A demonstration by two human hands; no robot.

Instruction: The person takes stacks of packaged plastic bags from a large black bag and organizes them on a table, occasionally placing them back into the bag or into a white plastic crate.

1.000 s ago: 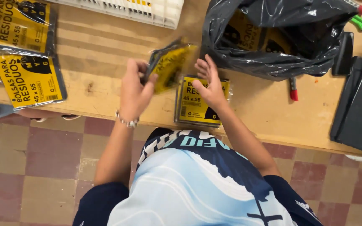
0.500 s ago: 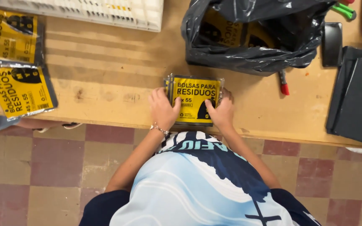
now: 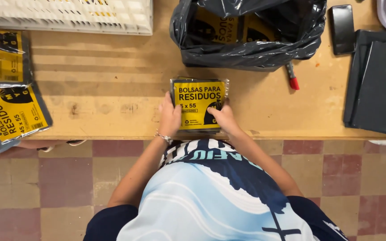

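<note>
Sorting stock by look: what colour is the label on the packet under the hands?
Yellow with black print, on the packet, seen in the head view.

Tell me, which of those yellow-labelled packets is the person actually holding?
The middle packet, lying near the wooden table's front edge, with the left hand and right hand on its sides. The two left packets lie untouched at the table's end.

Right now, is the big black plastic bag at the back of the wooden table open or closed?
Open: the black plastic bag gapes, showing yellow-labelled packets inside.
</note>
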